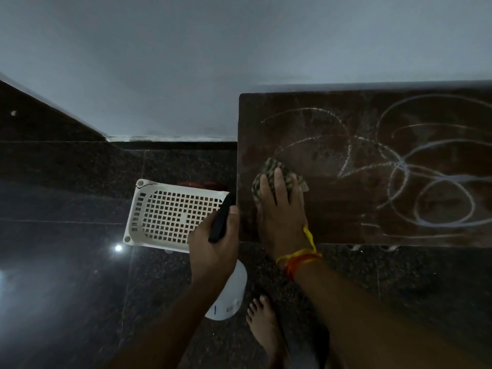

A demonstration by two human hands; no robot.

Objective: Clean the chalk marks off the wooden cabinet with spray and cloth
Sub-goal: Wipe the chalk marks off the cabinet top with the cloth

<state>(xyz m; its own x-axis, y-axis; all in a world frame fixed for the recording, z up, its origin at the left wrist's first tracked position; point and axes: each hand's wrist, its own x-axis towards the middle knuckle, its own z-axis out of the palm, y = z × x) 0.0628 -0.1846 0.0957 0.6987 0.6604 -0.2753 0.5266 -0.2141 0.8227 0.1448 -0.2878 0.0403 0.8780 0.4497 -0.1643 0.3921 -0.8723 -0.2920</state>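
The dark wooden cabinet top [346,214] fills the right of the head view, covered in looping white chalk marks [431,179]. My right hand [279,217] lies flat near the cabinet's left edge, pressing a patterned green cloth [269,169] onto the wood. My left hand [213,243] hangs just left of the cabinet and grips a white spray bottle [229,296] by its black head [222,219]; the bottle body points down toward the floor.
A white perforated plastic basket [165,211] lies on the dark polished stone floor [66,235] left of the cabinet. A pale wall [239,49] runs behind. My bare foot [262,323] stands by the cabinet's front edge.
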